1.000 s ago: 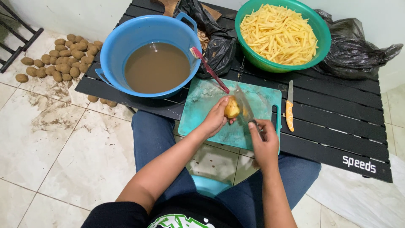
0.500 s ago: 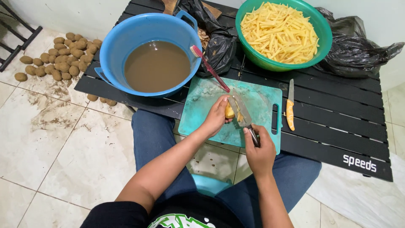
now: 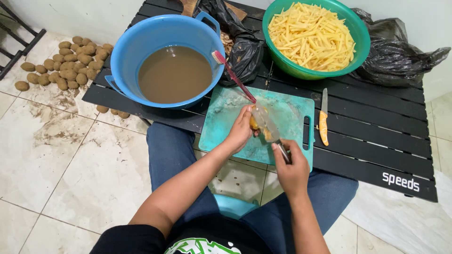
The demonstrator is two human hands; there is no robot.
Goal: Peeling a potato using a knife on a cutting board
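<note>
Potato (image 3: 254, 123) is lying on the teal cutting board (image 3: 292, 110); we are pinning it with left hand (image 3: 241, 130) fingers while right hand (image 3: 293, 165), gripping the knife (image 3: 269, 128), is angling the blade diagonally across it.

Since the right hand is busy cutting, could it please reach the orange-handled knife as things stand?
Probably yes: the orange-handled knife lies uncovered on the black table just right of the cutting board, but the right hand already grips a knife.
</note>
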